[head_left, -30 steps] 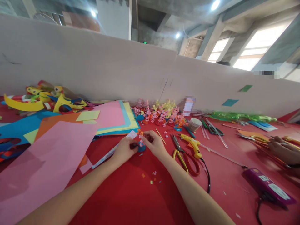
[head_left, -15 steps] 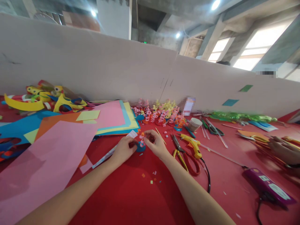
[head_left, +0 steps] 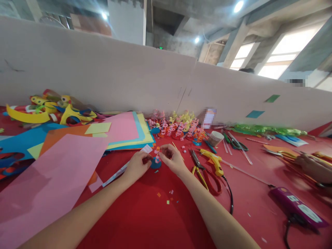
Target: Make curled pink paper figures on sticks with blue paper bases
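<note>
Red tabletop (head_left: 155,221) lies under both forearms. The left hand (head_left: 137,166) pinches the blue base of a small paper curl ornament (head_left: 156,160), which stands on the table between the 2 hands. The right hand (head_left: 173,159) pinches its pink top. Just to the right lie yellow-handled pliers (head_left: 197,165) and a yellow glue gun (head_left: 214,160). Farther back, a cluster of finished ornaments (head_left: 178,128) stands beside stacked coloured sheets (head_left: 124,129).

The table (head_left: 155,221) is red, flecked with tiny orange, green and pink scraps. The piece (head_left: 156,160) has a blue base and a pink-and-orange curl. The big sheet (head_left: 52,173) is pink, the stack (head_left: 129,131) pink, blue and yellow, the glue gun (head_left: 214,160) yellow, the pliers (head_left: 201,174) yellow- and red-handled, and the power strip (head_left: 295,207) purple.
</note>
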`<move>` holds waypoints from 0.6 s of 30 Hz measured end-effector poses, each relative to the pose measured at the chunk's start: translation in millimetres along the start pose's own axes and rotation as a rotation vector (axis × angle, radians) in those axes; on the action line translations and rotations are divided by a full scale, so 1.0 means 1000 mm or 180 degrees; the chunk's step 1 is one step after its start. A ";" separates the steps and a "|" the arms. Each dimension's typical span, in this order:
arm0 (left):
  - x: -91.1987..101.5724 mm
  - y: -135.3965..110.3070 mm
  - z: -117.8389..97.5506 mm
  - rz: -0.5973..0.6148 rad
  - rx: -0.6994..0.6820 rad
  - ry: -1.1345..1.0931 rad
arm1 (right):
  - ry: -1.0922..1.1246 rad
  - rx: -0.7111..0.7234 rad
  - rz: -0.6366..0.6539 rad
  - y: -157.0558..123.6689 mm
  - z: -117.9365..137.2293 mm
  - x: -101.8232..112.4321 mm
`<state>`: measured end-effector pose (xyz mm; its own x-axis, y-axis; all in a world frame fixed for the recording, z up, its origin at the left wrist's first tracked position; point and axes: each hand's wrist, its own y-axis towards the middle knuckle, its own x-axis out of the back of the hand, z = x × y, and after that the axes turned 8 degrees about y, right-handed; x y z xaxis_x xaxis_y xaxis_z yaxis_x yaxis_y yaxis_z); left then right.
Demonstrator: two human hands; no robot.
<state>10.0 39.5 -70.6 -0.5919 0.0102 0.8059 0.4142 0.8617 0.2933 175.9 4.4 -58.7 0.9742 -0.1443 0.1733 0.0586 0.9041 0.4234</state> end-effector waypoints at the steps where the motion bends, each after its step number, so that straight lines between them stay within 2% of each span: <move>1: 0.000 0.000 0.000 0.0002 -0.0006 -0.0002 | -0.0019 0.0007 0.0002 0.000 -0.001 0.000; 11: 0.004 -0.002 -0.004 -0.0065 0.0011 0.0038 | 0.0074 0.0001 -0.0061 0.004 -0.002 0.002; 18: 0.008 -0.012 -0.012 -0.0657 -0.0395 0.0458 | 0.0217 0.0015 -0.0554 0.043 0.004 0.035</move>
<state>8.2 23.0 -61.8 -0.5719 -0.2389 0.7848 0.3818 0.7692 0.5124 211.2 36.2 -31.0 0.9620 -0.2707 0.0365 0.2267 0.8659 0.4458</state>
